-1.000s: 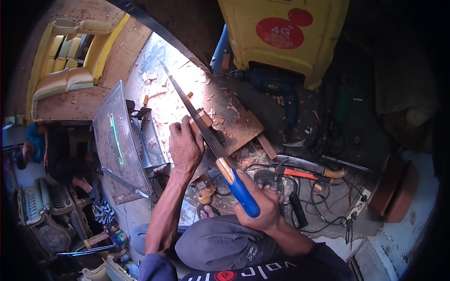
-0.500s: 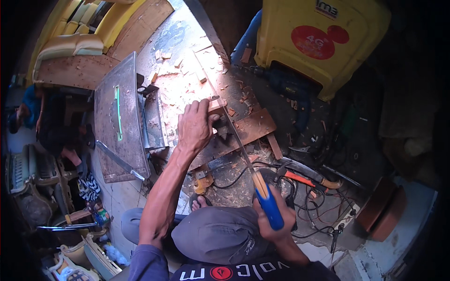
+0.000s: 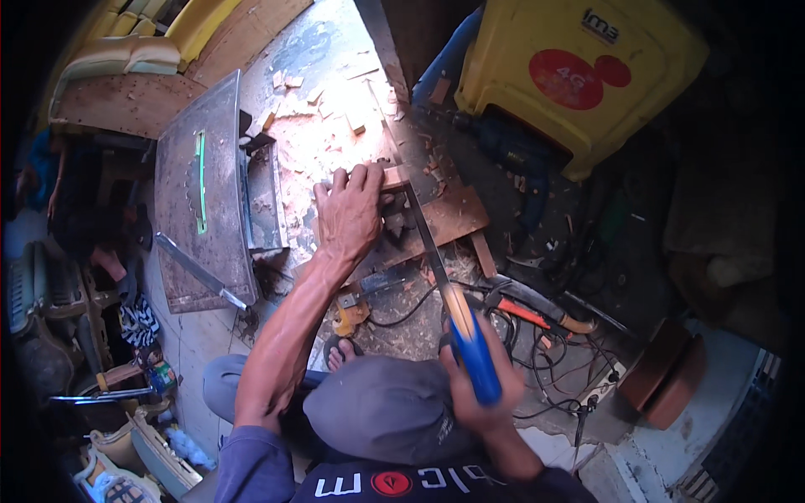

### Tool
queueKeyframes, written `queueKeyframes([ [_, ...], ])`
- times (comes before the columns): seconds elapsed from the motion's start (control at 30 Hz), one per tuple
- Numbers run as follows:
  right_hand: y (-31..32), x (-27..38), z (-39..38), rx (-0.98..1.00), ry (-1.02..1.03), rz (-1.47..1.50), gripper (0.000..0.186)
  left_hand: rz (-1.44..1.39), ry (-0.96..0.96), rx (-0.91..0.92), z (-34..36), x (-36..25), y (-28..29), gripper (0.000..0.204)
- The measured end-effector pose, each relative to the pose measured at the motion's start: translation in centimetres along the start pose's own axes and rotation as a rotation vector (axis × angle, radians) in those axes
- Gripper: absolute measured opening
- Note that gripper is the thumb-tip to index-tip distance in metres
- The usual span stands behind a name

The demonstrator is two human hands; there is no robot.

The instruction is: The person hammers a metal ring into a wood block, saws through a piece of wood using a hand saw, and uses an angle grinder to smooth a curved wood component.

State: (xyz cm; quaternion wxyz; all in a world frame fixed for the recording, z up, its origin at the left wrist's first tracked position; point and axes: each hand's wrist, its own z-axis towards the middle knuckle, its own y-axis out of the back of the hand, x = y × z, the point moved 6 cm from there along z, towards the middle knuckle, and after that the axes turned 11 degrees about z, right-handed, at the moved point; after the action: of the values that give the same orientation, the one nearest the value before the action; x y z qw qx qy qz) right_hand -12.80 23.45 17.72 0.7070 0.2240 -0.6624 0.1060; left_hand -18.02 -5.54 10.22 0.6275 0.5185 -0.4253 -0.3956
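My left hand [image 3: 350, 214] presses down on a small wooden block [image 3: 394, 178], its fingers curled over the near-left side. In my right hand [image 3: 508, 379] is the blue and tan handle of a handsaw [image 3: 475, 359], and the fingers are wrapped round it. The narrow saw blade slants away to the upper left and meets the block's right end, just beside my left fingers. Beneath the block are dark metal parts and a reddish wooden board [image 3: 457, 216]. How deep the blade sits in the wood I cannot tell.
A metal-topped table saw [image 3: 201, 277] with a green strip stands left. Wood chips lie around the work. At right are a blue power drill [image 3: 511, 151], a yellow plastic chair [image 3: 503, 67], tangled cables, a knife [image 3: 537, 298] and a brown block [image 3: 662, 373].
The saw has shifted slightly up and left in the picture, its handle nearer the block. My left hand stays on the block. The whole view has shifted a little.
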Motion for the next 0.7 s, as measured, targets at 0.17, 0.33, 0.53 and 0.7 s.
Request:
queueKeyframes([
  [0.17, 0.2, -0.8, -1.0, 0.027, -0.122, 0.042, 0.067, -0.055, 0.0, -0.025, 0.4, 0.4, -0.3, 0.038],
  [0.33, 0.0, -1.7, -1.5, 0.042, -0.307, 0.157, 0.066, -0.062, 0.007, -0.036, -0.5, 0.4, -0.4, 0.039],
  [0.53, 0.8, -2.3, -3.9, -0.018, -0.178, 0.244, 0.067, -0.06, 0.034, -0.047, -0.3, 0.3, -0.1, 0.042],
  [0.7, -0.5, -3.1, -1.1, -0.011, -0.227, 0.181, 0.068, -0.089, 0.029, -0.063, -0.7, 0.4, -0.6, 0.044],
])
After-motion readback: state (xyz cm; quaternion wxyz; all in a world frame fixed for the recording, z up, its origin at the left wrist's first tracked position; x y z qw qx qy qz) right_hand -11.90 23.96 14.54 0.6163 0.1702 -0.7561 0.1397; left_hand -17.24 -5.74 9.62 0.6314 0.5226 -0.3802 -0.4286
